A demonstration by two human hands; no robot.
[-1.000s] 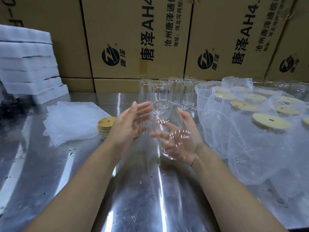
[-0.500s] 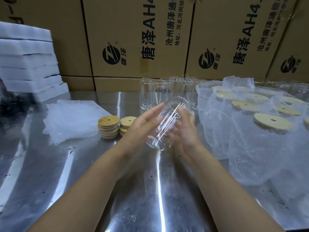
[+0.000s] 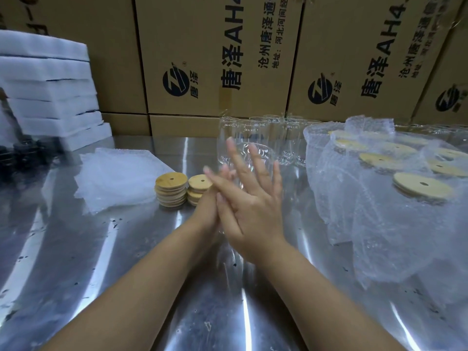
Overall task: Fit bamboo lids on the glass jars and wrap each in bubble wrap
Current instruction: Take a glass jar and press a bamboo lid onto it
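Glass jar between palms
Left hand and right hand are pressing it, fingers straight, spread (bamboo lids left).

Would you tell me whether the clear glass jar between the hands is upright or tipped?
Tipped: the clear glass jar slants away, pressed between the flat left hand and right hand.

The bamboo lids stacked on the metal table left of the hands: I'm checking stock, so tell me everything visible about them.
The round, flat, light-brown bamboo lids stand in two neat stacks side by side on the shiny metal table, the left stack slightly taller than the right stack. Each top lid shows wood grain and one small hole near its centre. The left hand hides the right stack's lower right edge; contact cannot be told. White bubble wrap lies just left.
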